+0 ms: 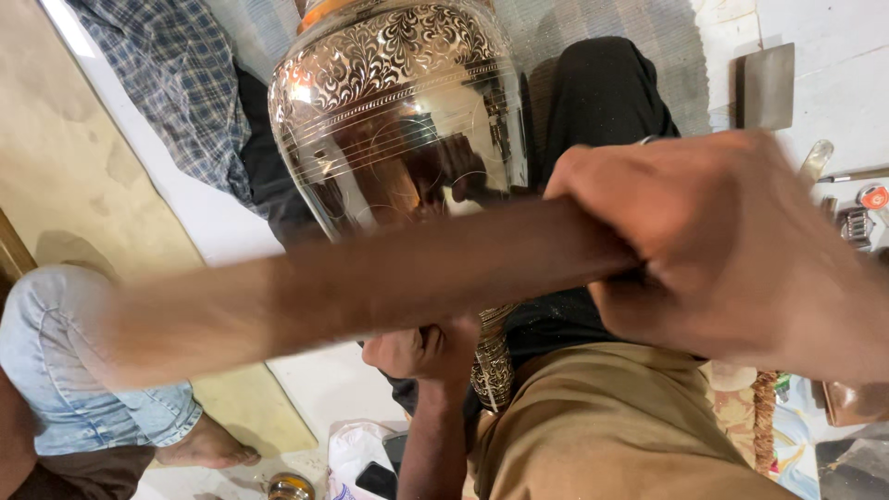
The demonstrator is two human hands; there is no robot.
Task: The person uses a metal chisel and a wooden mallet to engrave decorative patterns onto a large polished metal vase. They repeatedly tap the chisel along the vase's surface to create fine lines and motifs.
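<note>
— While the right hand (732, 250) is closed on a long wooden stick (370, 296), where is the vase?
— The engraved metal vase (398, 120) lies tilted over the lap, just behind the stick, which crosses in front of its shiny belly.
— And the left hand (421, 352)?
— It is under the vase, fingers curled together near the narrow neck (I cannot tell if they really grip it).
— What is around?
— Another person's knee in blue jeans (65, 361) at the left, and small tools (857, 213) on the floor at the right.
</note>
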